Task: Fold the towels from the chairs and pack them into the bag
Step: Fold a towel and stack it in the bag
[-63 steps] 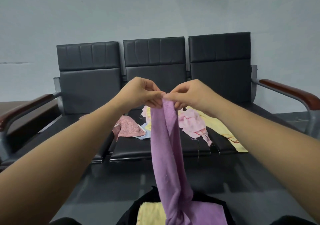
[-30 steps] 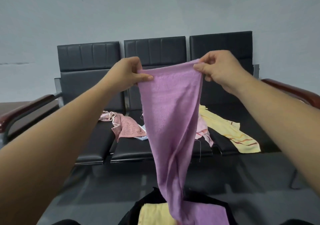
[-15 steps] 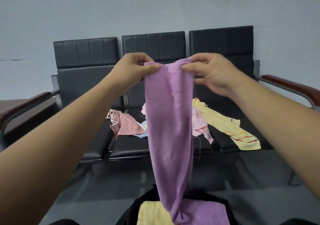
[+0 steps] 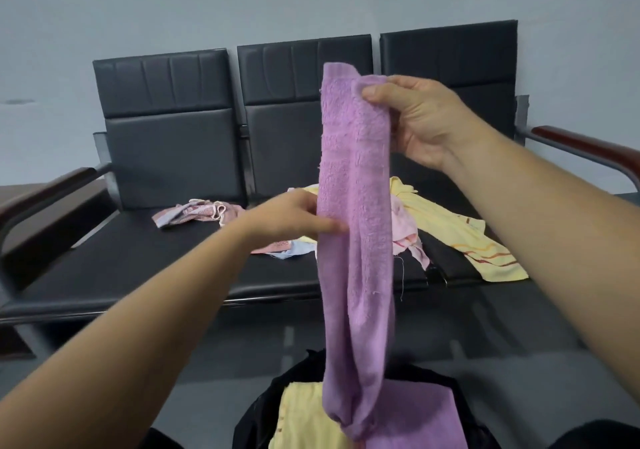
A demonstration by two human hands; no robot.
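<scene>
A purple towel (image 4: 355,227), folded lengthwise into a narrow strip, hangs in front of me. My right hand (image 4: 415,119) pinches its top end at chest height. My left hand (image 4: 294,218) is lower, at the strip's left edge about halfway down, fingers touching the cloth and thumb on its front. The towel's bottom loop dangles just above the black bag (image 4: 256,421) at the bottom centre. Inside the bag lie a folded yellow towel (image 4: 301,417) and a folded purple towel (image 4: 419,414).
A row of three black chairs (image 4: 166,144) stands against the grey wall. On the seats lie a pink patterned towel (image 4: 194,215), a pale pink towel (image 4: 405,230), a light blue cloth (image 4: 294,249) and a yellow striped towel (image 4: 467,241). Wooden armrests (image 4: 585,149) flank the row.
The towel's two top corners were brought together into my right hand. My left hand let go of the top and dropped to the middle of the strip.
</scene>
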